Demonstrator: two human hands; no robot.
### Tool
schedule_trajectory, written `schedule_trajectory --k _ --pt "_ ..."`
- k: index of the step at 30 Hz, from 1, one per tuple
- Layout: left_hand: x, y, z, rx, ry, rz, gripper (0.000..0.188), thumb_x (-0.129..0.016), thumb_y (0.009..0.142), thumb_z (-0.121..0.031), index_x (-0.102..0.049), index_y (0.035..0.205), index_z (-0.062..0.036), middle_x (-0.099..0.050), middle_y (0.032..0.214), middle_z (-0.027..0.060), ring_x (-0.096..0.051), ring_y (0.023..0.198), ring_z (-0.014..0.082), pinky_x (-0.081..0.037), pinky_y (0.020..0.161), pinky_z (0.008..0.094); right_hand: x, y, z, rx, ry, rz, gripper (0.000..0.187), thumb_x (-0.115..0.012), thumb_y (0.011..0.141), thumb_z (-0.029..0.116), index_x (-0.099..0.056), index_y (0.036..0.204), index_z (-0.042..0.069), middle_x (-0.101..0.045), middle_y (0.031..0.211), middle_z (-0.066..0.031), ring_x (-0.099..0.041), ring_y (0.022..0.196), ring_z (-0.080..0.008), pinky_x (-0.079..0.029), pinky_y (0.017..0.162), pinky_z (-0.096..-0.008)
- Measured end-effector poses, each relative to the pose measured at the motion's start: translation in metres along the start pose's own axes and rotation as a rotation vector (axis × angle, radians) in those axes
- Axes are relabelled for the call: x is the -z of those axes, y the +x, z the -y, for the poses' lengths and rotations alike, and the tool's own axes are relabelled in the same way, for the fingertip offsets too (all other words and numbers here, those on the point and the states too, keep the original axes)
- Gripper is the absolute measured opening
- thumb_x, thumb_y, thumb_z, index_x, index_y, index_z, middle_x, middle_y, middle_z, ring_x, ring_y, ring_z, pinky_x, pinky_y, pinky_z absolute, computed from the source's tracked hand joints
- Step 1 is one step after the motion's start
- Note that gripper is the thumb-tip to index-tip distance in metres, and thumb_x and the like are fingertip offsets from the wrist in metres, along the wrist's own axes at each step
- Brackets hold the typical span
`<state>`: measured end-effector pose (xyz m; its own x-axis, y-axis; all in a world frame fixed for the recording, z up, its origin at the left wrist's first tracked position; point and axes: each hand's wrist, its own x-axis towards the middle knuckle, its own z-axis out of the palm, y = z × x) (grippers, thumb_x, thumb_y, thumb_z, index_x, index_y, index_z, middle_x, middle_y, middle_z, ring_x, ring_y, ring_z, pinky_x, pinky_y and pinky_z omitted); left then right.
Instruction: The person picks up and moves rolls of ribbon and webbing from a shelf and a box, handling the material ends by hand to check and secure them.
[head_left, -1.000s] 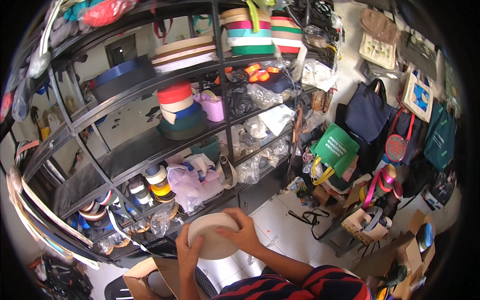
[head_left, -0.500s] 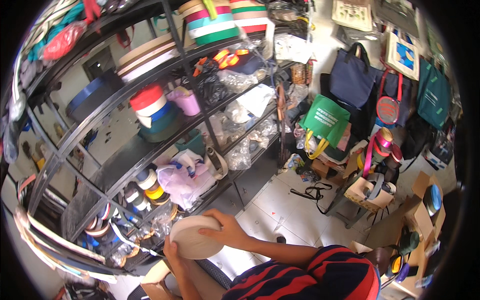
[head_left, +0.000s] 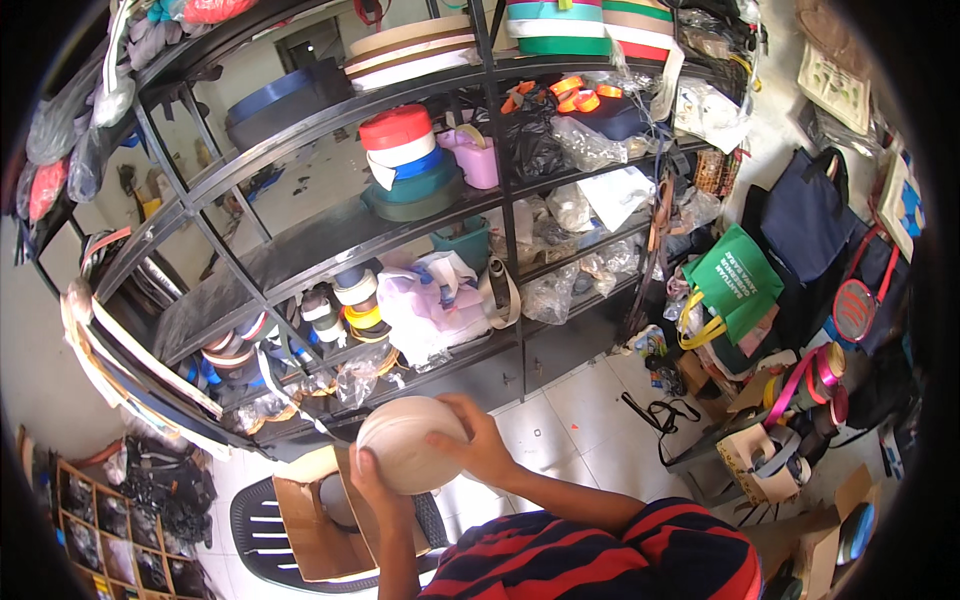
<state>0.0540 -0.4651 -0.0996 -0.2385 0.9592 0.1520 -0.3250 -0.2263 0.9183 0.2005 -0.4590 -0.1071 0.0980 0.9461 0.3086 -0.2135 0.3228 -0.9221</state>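
The left grip [head_left: 376, 485] clasps the near left edge of a wide, cream-coloured webbing roll [head_left: 405, 445], while the right grip [head_left: 478, 440] holds its right side, thumb across the flat face. The roll is tilted, in the air between the person's red-and-navy striped shirt [head_left: 590, 550] and the black shelving rack [head_left: 250, 270]. Near the left forearm, an open cardboard box [head_left: 305, 550] sits on a black slatted chair [head_left: 243, 520]. Farther off, red, white, blue and green rolls [head_left: 398, 150] stand stacked on a shelf.
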Motion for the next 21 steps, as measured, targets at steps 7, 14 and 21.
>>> schedule_trajectory --k 7,14,21 --pt "-0.023 0.008 -0.004 -0.040 0.271 0.406 0.035 -0.063 0.081 -0.030 -0.058 0.096 0.0015 -0.060 0.087 0.0061 -0.054 0.087 0.0130 -0.042 0.081 0.0285 0.069 -0.003 0.025 0.100 -0.207 0.120 0.049 -0.077 0.076 0.015 -0.051 0.117 0.003 -0.062 0.110 -0.0110 -0.061 0.099 -0.0183 -0.048 0.085 -0.0319" --pt "-0.086 -0.015 0.004 -0.194 0.679 0.527 0.029 -0.066 0.074 -0.013 -0.062 0.099 0.0022 -0.064 0.083 0.0100 -0.060 0.079 0.0150 -0.047 0.076 0.0290 0.124 -0.007 0.038 0.115 -0.253 0.228 0.049 -0.079 0.074 0.020 -0.054 0.113 0.004 -0.063 0.106 -0.0124 -0.063 0.100 -0.0205 -0.048 0.086 -0.0324" --pt "-0.114 -0.031 0.051 -0.215 0.248 0.076 0.061 -0.052 0.088 -0.056 -0.061 0.096 0.0040 -0.061 0.086 0.0082 -0.059 0.079 0.0172 -0.048 0.074 0.0314 0.162 -0.004 0.035 -0.030 0.006 0.153 0.054 -0.077 0.077 0.014 -0.045 0.120 0.004 -0.060 0.112 -0.0141 -0.059 0.104 -0.0196 -0.047 0.087 -0.0338"
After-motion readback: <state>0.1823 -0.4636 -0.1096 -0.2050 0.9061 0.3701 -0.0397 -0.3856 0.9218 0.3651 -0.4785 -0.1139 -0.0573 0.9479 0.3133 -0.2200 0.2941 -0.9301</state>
